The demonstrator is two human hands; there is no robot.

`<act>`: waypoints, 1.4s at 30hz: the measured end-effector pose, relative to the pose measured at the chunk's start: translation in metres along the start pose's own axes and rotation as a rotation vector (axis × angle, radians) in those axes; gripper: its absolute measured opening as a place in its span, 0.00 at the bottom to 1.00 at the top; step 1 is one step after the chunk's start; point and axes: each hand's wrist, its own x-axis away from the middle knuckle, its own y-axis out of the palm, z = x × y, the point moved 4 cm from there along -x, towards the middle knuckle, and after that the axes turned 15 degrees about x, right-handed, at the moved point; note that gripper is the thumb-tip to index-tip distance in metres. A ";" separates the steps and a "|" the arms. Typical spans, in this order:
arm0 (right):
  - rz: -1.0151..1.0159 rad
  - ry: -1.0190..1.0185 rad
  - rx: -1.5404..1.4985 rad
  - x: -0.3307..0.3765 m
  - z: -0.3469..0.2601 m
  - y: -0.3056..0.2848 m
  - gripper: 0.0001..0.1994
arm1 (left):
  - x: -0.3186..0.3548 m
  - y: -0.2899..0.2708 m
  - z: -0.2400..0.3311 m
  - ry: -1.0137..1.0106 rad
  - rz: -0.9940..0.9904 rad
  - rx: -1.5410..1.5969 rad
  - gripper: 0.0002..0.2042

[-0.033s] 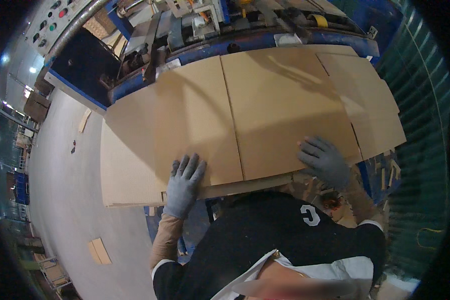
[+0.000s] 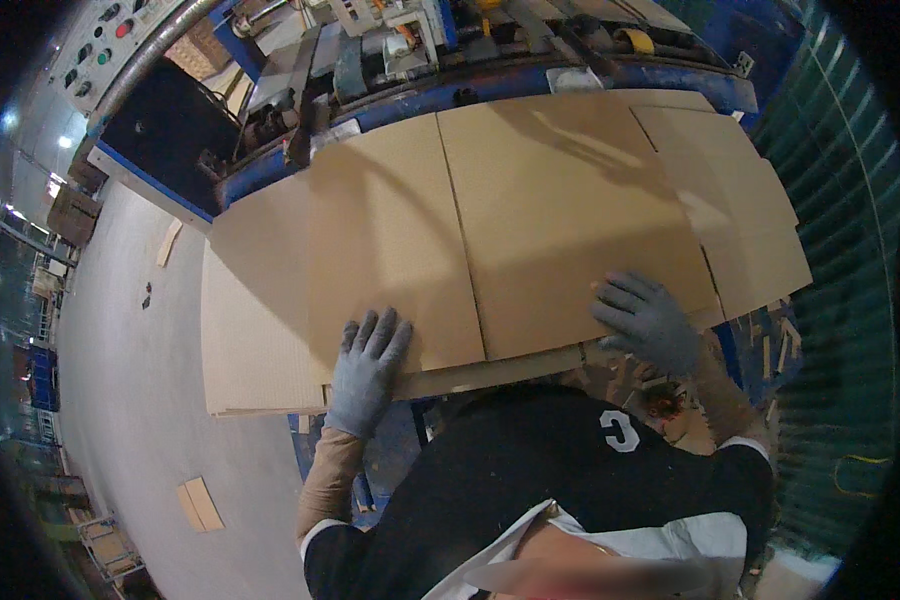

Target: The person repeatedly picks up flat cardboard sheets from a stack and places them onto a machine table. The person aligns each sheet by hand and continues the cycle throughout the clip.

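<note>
A flat sheet of brown cardboard (image 2: 560, 200) with dark slots and a crease lies on top of a stack of cardboard sheets (image 2: 255, 330) in front of me. My left hand (image 2: 365, 375), in a grey glove, rests open on the sheet's near left part, fingers spread and pointing away from me. Near the front right edge, my right hand (image 2: 645, 320), also gloved in grey, lies flat on the sheet with its fingers stretched to the left. Neither hand is closed around anything. The stack's lower sheets are mostly hidden.
Beyond the sheets stands a blue machine (image 2: 410, 105) with belts and metal arms. A control panel (image 2: 105, 50) with buttons is at the far left. Green corrugated metal (image 2: 840, 300) rises on the right. Cardboard scraps (image 2: 200, 503) lie on the grey floor.
The top cardboard sheet and my right hand have shifted very slightly to the left. My left hand stays in place.
</note>
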 end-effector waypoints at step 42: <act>1.191 1.293 -0.739 0.184 0.200 -0.032 0.23 | 0.158 -0.032 -0.189 -1.284 1.111 0.301 0.39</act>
